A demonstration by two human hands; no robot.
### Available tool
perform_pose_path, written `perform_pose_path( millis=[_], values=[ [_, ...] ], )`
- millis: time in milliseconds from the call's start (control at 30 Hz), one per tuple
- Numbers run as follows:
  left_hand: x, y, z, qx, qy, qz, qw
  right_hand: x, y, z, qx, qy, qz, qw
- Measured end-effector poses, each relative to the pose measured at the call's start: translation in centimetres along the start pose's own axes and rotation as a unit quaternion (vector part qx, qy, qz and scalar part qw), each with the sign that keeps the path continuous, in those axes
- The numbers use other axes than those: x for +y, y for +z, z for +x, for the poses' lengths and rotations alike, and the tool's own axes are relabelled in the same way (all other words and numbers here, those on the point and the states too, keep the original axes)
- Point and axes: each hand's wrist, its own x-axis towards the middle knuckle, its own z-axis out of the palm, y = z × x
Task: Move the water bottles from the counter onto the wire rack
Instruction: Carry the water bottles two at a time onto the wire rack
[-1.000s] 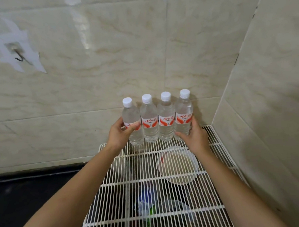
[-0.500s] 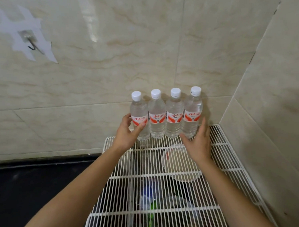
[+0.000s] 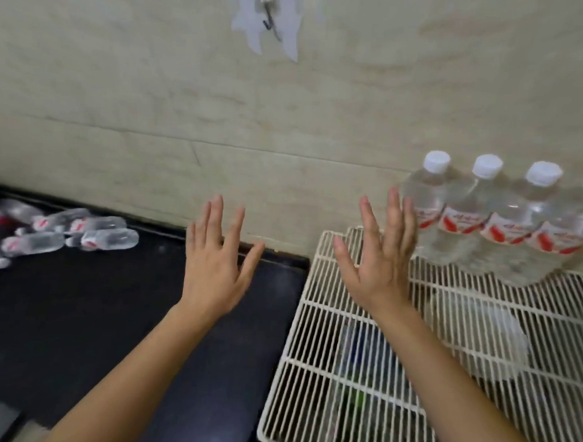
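Rightmost upright bottle (image 3: 577, 220) partly beyond the right edge; counter bottles (image 3: 105, 237) blurred, some beyond the left edge.

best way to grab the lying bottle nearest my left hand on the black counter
Probably from above with the left hand, wrapping the clear barrel of that bottle crosswise beside its red label: it lies on its side on the counter, base towards the hand.

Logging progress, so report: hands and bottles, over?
Left hand open over counter, right hand open over wire rack edge. Four upright bottles on rack. Lying bottles wait on counter, far left. No obstacle seen.
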Motion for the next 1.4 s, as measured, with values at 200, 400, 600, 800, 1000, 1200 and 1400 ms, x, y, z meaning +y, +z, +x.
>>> perform_pose_path(
  millis=[200,400,600,800,1000,1200,1400],
  values=[
    [-15.1,-7.1,-5.3,0.080,-0.069,0.081,0.991,-14.9,6.7,2.0,-0.070,-0.060,0.050,0.994],
    [-31.5,-13.7,-11.3,0.094,-0.110,0.099,0.984,-32.5,14.1,0.4,-0.114,-0.080,0.080,0.987],
    [-45.9,-19.8,-16.5,0.076,-0.144,0.114,0.980,-50.1,20.3,-2.1,-0.192,-0.105,0.123,0.968],
    [-54.1,-20.7,-16.6,0.053,-0.182,0.088,0.978,-57.8,25.3,-1.8,-0.264,-0.142,0.104,0.948],
    [-59.3,-17.2,-14.0,0.013,-0.188,0.053,0.981,-59.1,32.0,-0.2,-0.297,-0.095,0.084,0.946],
    [-66.5,-12.3,-8.5,-0.051,-0.181,0.051,0.981,-59.1,42.2,2.2,-0.309,-0.055,0.081,0.946],
    [-71.9,-6.3,-4.2,-0.171,-0.207,0.029,0.963,-57.4,49.8,4.0,-0.424,0.003,0.016,0.906]
  ],
)
